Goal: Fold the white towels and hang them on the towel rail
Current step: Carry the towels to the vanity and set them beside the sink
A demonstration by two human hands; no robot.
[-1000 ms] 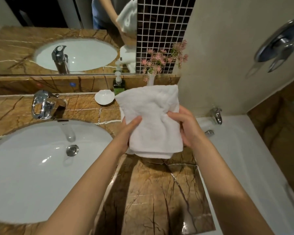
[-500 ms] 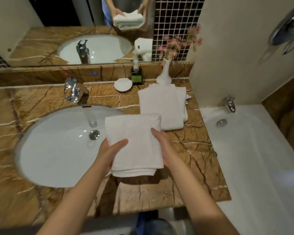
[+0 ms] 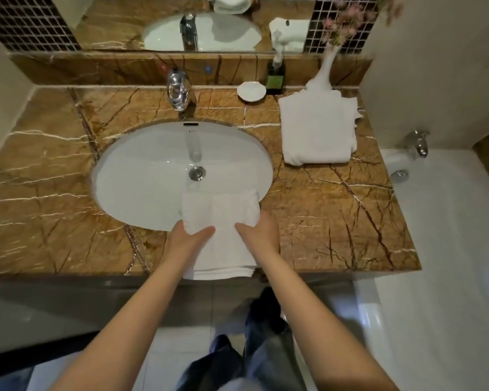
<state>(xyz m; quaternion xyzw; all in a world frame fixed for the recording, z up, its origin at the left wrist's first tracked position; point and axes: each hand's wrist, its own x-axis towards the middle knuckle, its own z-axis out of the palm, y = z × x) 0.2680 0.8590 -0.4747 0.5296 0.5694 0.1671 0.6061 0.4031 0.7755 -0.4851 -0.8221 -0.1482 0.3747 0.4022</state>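
Towel (image 3: pixel 220 210), folded, soft and light, is resting in the left grip (image 3: pixel 187 235) and right grip (image 3: pixel 261 232), both pinching its sides; probably needing support from underneath.

2 bare forearms extended, left hand (image 3: pixel 187 236) and right hand (image 3: pixel 261 235) gripping folded towel (image 3: pixel 220 214), thumbs on top

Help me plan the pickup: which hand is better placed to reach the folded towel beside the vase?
Right hand, probably: the far towel lies on its side; left hand would cross the held towel.
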